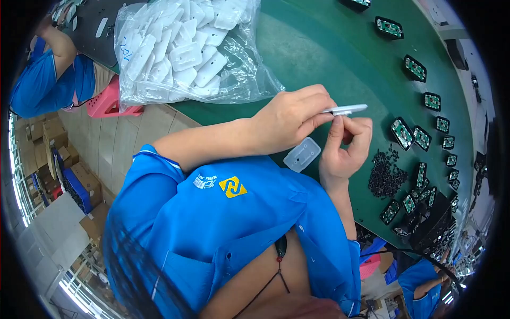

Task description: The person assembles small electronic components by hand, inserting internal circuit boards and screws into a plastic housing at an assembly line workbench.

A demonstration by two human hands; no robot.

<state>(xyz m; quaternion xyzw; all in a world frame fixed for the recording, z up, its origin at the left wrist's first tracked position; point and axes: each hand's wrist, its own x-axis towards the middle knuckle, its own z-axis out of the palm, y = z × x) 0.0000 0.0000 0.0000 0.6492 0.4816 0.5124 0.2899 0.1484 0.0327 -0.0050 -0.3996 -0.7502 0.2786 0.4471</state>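
My left hand (295, 119) pinches a white plastic cover plate (357, 108) by its near end, holding it almost edge-on above the green table. Just under the plate, my right hand (348, 146) has thumb and forefinger pressed together against its raised underside. Whatever small thing those fingertips may hold is hidden. A second white plastic cover (302, 154), with rounded corners and small holes, lies at the table's edge between my two forearms. To the right of my right hand spreads a pile of small black parts (387, 173).
A clear plastic bag (244, 80) full of white covers lies at the far left of the green table (308, 48). Black housings with green circuit boards (402, 133) line the right side. A pink stool (109, 101) and a co-worker's blue sleeve (37, 87) are at left.
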